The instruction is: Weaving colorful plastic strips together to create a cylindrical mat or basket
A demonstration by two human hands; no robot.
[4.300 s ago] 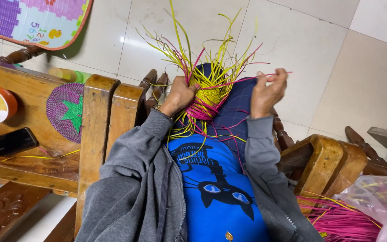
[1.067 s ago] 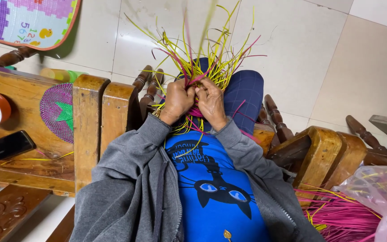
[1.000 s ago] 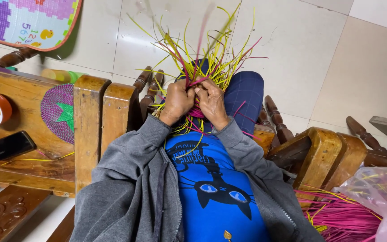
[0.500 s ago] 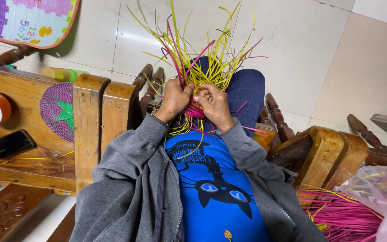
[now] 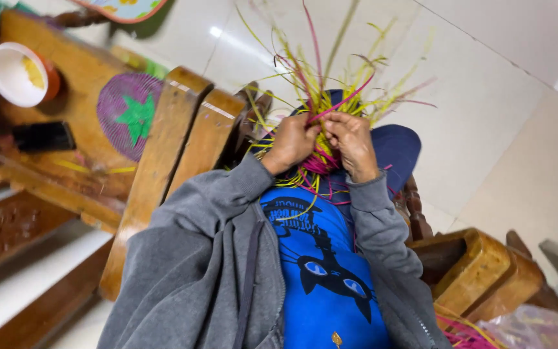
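A half-woven piece of yellow and pink straw strips point(image 5: 321, 155) rests on my lap, with loose strip ends fanning upward. My left hand point(image 5: 290, 143) grips its left side, fingers closed on the weave. Close beside it, my right hand point(image 5: 354, 143) pinches strips at the right, with a pink strip point(image 5: 340, 103) slanting up from between the two hands. Both hands nearly touch at the top of the piece. I wear a grey jacket over a blue shirt with a cat print.
Wooden chair arms stand to my left point(image 5: 179, 148) and right point(image 5: 479, 265). A wooden side table point(image 5: 79, 84) holds a white bowl point(image 5: 17, 74), a dark phone point(image 5: 43, 137) and a purple woven mat point(image 5: 129, 114). A clear bag of strips point(image 5: 518, 326) lies at the lower right.
The view has tilted and swung right. My hands, apart 4.3 s ago, came together on the weave and stay there; the loose strip ends have shifted slightly.
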